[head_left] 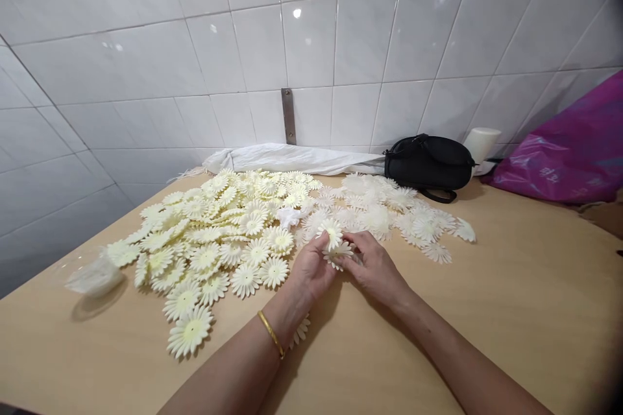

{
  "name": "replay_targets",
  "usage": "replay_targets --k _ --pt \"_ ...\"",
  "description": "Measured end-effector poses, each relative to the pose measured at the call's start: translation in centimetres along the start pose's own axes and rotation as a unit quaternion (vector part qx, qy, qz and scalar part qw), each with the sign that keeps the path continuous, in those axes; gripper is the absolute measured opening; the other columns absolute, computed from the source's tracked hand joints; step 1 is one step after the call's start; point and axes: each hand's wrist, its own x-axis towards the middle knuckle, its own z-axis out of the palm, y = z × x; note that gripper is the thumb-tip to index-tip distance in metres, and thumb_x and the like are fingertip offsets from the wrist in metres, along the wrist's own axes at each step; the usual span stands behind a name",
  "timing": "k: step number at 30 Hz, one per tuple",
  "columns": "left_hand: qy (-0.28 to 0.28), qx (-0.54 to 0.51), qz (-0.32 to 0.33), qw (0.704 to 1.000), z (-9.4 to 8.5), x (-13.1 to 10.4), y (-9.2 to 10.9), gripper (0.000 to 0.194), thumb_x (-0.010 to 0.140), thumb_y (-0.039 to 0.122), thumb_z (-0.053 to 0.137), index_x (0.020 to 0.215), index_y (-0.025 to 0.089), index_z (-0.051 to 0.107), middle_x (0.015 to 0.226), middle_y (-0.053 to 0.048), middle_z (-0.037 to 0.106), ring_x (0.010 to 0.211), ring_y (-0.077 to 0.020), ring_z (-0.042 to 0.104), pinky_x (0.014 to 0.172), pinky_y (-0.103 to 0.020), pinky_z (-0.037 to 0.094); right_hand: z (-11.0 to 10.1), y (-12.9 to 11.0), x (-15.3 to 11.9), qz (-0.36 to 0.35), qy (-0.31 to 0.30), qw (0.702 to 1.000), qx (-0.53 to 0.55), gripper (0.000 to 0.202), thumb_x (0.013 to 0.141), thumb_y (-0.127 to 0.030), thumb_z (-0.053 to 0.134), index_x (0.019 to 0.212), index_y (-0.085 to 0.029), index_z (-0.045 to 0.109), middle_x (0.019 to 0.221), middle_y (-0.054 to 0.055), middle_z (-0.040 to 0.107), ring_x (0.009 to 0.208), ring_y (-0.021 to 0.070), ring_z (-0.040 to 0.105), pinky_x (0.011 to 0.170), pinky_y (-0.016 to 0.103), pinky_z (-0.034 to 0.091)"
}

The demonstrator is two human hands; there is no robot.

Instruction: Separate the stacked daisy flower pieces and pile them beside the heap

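My left hand (314, 266) is closed, its thumb pressed on a small cream artificial daisy (330, 233) with a pale yellow centre. Right beneath it is a second daisy head (337, 253), tilted, with the fingertips of my right hand (372, 266) pinched at its edge. Both hands meet just above the table, in front of the flower piles. To the left spreads a big heap of pale yellow daisy heads (204, 227). Behind my hands lies a flatter pile of thin, whitish, translucent petal layers (374, 214). Under my left wrist another daisy (300, 332) is partly hidden.
A small clear dish (95, 277) with whitish contents stands at the left of the wooden table (487, 311). Along the tiled wall lie a rolled white cloth (296, 160), a black zip case (428, 163), a white cylinder (481, 142) and a magenta plastic bag (564, 149).
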Motion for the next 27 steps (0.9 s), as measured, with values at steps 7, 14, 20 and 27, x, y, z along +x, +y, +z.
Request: replay_targets --k 7,14,20,27 --pt "0.021 0.004 0.047 0.999 -0.2 0.2 0.4 0.012 0.072 0.011 0.055 0.084 0.011 0.055 0.072 -0.007 0.062 0.067 -0.0153 0.06 0.067 -0.028 0.049 -0.7 -0.4 0.2 0.008 0.041 0.998 0.047 0.016 0.076 -0.03 0.048 0.063 -0.02 0.049 0.066 0.001 0.051 0.065 0.0155 0.048 0.06 0.028 0.038" --pt "0.087 0.085 0.096 0.988 -1.0 0.7 0.8 0.015 0.066 0.014 0.064 0.078 0.013 0.056 0.069 -0.004 0.061 0.058 -0.0125 0.058 0.056 -0.025 0.048 -1.8 0.6 0.9 0.079 0.047 0.989 0.12 0.021 0.074 -0.037 0.051 0.063 -0.019 0.046 0.054 -0.003 0.043 0.05 0.0107 0.038 0.048 0.024 0.03" --pt "0.06 0.165 0.18 0.968 -1.0 0.2 1.2 0.028 0.057 0.03 0.073 0.068 0.012 0.056 0.063 0.0 0.057 0.055 -0.0087 0.054 0.055 -0.023 0.046 -2.6 0.3 0.6 0.057 -0.175 0.973 0.135 0.024 0.07 -0.039 0.057 0.061 -0.017 0.055 0.055 -0.001 0.049 0.051 0.0108 0.042 0.048 0.023 0.031" --pt "-0.036 0.242 0.134 0.96 -0.5 -0.5 -0.3 0.038 0.053 0.035 0.074 0.081 0.013 0.061 0.067 -0.003 0.062 0.057 -0.0127 0.056 0.054 -0.026 0.045 -2.4 0.3 1.0 0.12 -0.044 0.961 0.246 0.037 0.076 -0.052 0.046 0.068 -0.017 0.056 0.065 0.0 0.053 0.057 0.0113 0.047 0.053 0.023 0.035"
